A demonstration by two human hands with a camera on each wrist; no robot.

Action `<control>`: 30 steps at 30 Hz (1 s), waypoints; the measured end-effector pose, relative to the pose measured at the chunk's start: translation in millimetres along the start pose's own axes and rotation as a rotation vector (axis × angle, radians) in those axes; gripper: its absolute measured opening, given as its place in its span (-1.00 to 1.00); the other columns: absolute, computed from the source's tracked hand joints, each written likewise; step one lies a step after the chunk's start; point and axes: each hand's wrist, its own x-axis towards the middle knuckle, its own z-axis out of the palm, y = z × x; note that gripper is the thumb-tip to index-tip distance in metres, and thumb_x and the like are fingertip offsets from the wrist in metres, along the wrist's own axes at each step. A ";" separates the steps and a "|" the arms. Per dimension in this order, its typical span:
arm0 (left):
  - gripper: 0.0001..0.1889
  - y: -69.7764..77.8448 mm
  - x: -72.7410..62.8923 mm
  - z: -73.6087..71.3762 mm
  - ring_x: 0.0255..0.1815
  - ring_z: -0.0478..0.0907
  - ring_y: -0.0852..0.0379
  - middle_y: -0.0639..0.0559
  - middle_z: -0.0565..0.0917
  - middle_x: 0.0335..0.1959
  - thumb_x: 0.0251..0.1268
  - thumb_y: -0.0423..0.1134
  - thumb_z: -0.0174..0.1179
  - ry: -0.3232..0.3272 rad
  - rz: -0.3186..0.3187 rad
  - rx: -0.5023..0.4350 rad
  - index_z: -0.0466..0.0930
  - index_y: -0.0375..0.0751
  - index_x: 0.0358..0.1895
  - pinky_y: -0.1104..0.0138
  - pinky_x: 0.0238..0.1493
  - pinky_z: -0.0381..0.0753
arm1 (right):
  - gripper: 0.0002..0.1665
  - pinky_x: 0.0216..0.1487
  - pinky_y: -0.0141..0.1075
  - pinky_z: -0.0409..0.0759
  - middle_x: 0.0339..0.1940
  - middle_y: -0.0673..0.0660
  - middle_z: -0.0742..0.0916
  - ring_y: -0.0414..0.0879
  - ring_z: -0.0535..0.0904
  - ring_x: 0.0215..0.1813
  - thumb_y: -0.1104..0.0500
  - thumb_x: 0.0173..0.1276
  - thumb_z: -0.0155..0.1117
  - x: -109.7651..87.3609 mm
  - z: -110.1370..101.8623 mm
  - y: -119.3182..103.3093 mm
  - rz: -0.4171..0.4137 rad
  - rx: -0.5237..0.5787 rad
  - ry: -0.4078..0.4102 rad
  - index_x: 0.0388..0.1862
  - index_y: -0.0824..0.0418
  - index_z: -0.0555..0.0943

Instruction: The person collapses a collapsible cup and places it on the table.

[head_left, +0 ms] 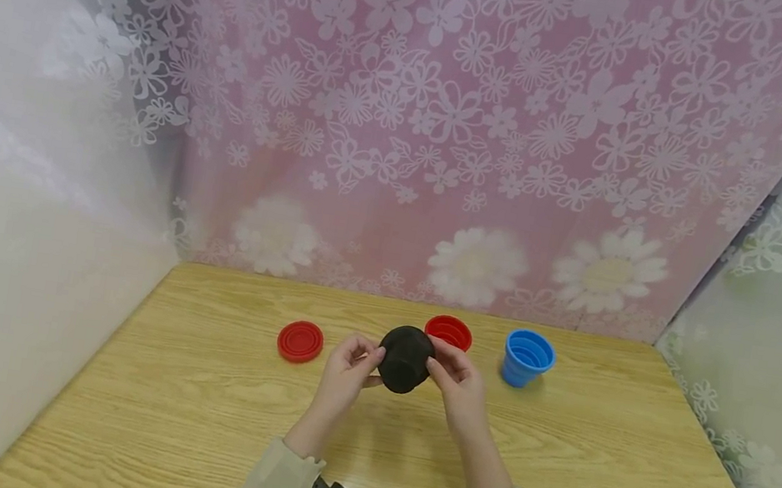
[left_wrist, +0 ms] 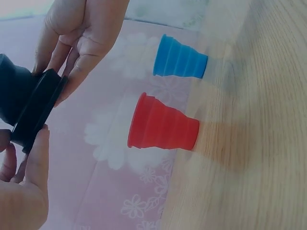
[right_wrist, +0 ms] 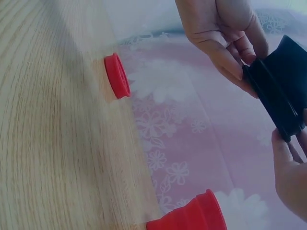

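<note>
Both hands hold a black collapsible cup (head_left: 406, 359) in the air above the table, its narrower base upward and its wide rim tilted down. The left hand (head_left: 347, 366) pinches the left side of the cup, with the thumb on the near side. On the opposite side the right hand (head_left: 459, 382) grips it likewise. The left wrist view shows a stepped band between the rim and the narrower part of the black cup (left_wrist: 39, 108). Behind the right hand stands an opened red collapsible cup (head_left: 449, 331), partly hidden in the head view.
An opened blue collapsible cup (head_left: 527, 359) stands upright to the right. A flattened red collapsible cup (head_left: 300, 342) lies on the left. The wooden table (head_left: 198, 418) meets a floral curtain (head_left: 383, 192) at its back edge, and pale curtains hang at both sides.
</note>
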 end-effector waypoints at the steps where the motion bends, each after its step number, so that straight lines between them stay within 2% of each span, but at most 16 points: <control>1: -0.86 0.4 0.0 -0.1 -0.38 0.55 0.20 -0.03 0.49 -0.33 0.18 -0.42 0.10 -0.007 0.000 0.001 0.31 -0.41 -0.36 0.32 -0.44 0.59 | -0.62 -0.10 -0.35 0.51 -0.18 0.05 0.61 -0.15 0.54 -0.15 0.39 0.17 0.17 0.3 0.2 0.0 -0.004 -0.002 0.008 0.00 0.45 0.45; 4: -0.82 2.8 -0.4 -0.7 -0.39 0.55 0.22 -0.02 0.50 -0.35 0.17 -0.48 0.08 -0.039 -0.010 0.003 0.34 -0.47 -0.19 0.30 -0.40 0.59 | -0.65 -0.14 -0.35 0.52 -0.21 0.07 0.61 -0.15 0.55 -0.19 0.38 0.19 0.16 1.0 0.1 0.2 -0.001 0.000 0.024 -0.02 0.47 0.45; 7: -0.68 8.3 -2.4 -0.4 -0.37 0.55 0.21 -0.07 0.49 -0.32 0.19 -0.53 0.02 -0.094 -0.003 0.027 0.34 -0.48 0.03 0.26 -0.35 0.59 | -0.65 -0.18 -0.32 0.54 -0.21 0.09 0.61 -0.13 0.56 -0.22 0.36 0.20 0.15 1.4 0.5 -0.1 0.012 0.009 0.024 -0.03 0.48 0.45; 10: -0.61 16.2 -6.0 1.6 -0.36 0.55 0.22 -0.16 0.48 -0.28 0.18 -0.57 -0.03 -0.138 0.015 0.066 0.32 -0.49 0.12 0.22 -0.31 0.58 | -0.65 -0.19 -0.30 0.55 -0.21 0.10 0.60 -0.11 0.56 -0.22 0.36 0.22 0.14 1.2 1.1 -0.3 0.034 0.037 0.026 -0.01 0.48 0.44; 13: -0.63 23.6 -9.6 4.6 -0.37 0.55 0.24 -0.21 0.48 -0.24 0.17 -0.58 -0.05 -0.148 0.023 0.093 0.34 -0.50 0.09 0.22 -0.30 0.57 | -0.64 -0.19 -0.28 0.55 -0.21 0.11 0.60 -0.10 0.56 -0.22 0.35 0.22 0.13 0.6 1.5 -0.5 0.051 0.058 0.036 0.00 0.47 0.44; 17: -0.71 25.6 -10.4 7.0 -0.37 0.55 0.25 -0.20 0.49 -0.23 0.18 -0.57 -0.03 -0.139 0.019 0.086 0.35 -0.52 -0.01 0.23 -0.27 0.57 | -0.65 -0.18 -0.27 0.55 -0.22 0.11 0.60 -0.09 0.56 -0.22 0.34 0.23 0.13 -0.2 2.2 -0.7 0.052 0.067 0.041 -0.01 0.46 0.45; 24: -0.81 22.9 -8.5 9.5 -0.47 0.51 0.24 0.01 0.47 -0.40 0.25 -0.36 0.04 -0.117 -0.004 0.096 0.30 -0.45 -0.23 0.31 -0.36 0.59 | -0.64 -0.20 -0.32 0.56 -0.25 0.11 0.59 -0.08 0.53 -0.23 0.35 0.24 0.11 -2.0 6.7 -2.5 0.086 0.162 0.007 -0.01 0.52 0.41; 27: -0.78 21.3 -7.6 9.9 -0.46 0.50 0.24 0.02 0.47 -0.41 0.24 -0.37 0.05 -0.122 -0.021 0.082 0.27 -0.46 -0.19 0.36 -0.39 0.57 | -0.65 -0.22 -0.33 0.56 -0.25 0.12 0.58 -0.08 0.52 -0.25 0.35 0.26 0.08 -3.3 8.2 -4.0 0.106 0.194 -0.013 0.00 0.53 0.40; 30: -0.73 21.1 -7.5 9.8 -0.38 0.51 0.22 -0.03 0.51 -0.31 0.25 -0.38 0.03 -0.148 -0.024 0.080 0.32 -0.49 -0.07 0.35 -0.33 0.57 | -0.68 -0.20 -0.31 0.56 -0.22 0.13 0.58 -0.06 0.53 -0.22 0.34 0.28 0.07 -4.0 8.9 -5.7 0.135 0.231 -0.024 -0.03 0.51 0.44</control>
